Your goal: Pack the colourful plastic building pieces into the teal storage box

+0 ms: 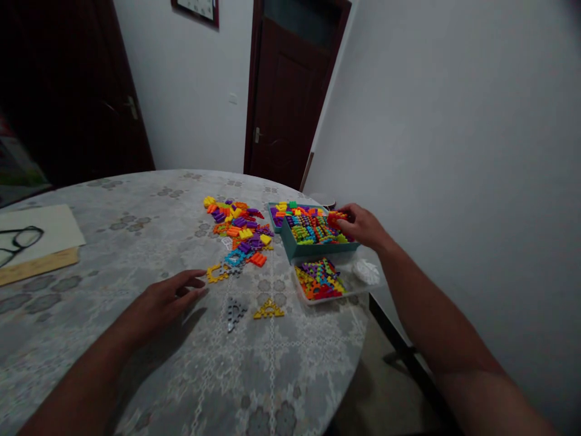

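My right hand (363, 225) is closed on a red toy building piece (336, 218) above the right end of a teal box (313, 249), which is packed with rows of colourful pieces. My left hand (175, 297) hovers low over the table with its fingers apart and holds nothing. Just beyond its fingertips lies a yellow square toothed piece (216, 274). Next to that are a blue toothed piece (235, 258) and grey ones. Closer to me, a grey triangular piece (235, 313) and a yellow triangular piece (269, 309) lie flat on the cloth.
A heap of mixed pieces (240, 224) spreads across the table's middle. In front of the teal box stands a clear tray (347, 284) with more pieces and a white bundle (365, 272). Glasses (28, 237) rest on paper at the left. The round table's edge curves at right.
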A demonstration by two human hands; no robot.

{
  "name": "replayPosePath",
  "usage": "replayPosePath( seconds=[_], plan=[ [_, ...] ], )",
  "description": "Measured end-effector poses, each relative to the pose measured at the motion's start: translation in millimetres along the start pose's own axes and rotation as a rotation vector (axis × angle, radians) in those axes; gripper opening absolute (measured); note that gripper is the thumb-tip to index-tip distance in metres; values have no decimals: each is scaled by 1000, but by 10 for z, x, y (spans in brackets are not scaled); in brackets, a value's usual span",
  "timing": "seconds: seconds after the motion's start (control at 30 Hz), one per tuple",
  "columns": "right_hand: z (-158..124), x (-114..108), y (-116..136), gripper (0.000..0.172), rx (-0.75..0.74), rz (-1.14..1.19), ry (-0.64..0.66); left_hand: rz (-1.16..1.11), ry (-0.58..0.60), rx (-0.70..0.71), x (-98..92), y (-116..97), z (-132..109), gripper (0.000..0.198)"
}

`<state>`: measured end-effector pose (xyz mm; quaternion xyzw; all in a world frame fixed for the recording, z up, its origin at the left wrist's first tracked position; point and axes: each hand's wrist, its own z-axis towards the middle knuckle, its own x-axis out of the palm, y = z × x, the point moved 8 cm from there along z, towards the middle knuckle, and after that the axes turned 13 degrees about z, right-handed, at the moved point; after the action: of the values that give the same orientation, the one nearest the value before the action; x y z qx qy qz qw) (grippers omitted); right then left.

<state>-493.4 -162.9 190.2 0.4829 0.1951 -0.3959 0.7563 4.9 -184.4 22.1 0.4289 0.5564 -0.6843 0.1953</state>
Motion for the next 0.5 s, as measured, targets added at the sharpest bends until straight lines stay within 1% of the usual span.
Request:
replayPosePath(
  seconds=[0.1, 0.17, 0.27, 0.37, 0.43, 0.5],
  plan=[
    [49, -226, -449, 29, 86, -47, 80, 34, 11, -16, -2, -12, 0, 71],
    [41, -264, -674, 28, 154, 9, 113, 46, 15, -22, 2, -30, 1, 70],
    [-2, -161, -920, 29, 283, 147, 158, 46, 2, -21, 5, -46, 7, 70],
    [-32, -17, -1078, 26, 391, 209, 171, 54, -3, -17, 12, -26, 16, 69],
    [-29, 41, -1145, 23, 420, 202, 173, 58, 3, -13, 20, 0, 22, 71],
    [-12, 67, -1193, 25, 427, 188, 188, 53, 5, -13, 26, 26, 29, 74]
  ],
)
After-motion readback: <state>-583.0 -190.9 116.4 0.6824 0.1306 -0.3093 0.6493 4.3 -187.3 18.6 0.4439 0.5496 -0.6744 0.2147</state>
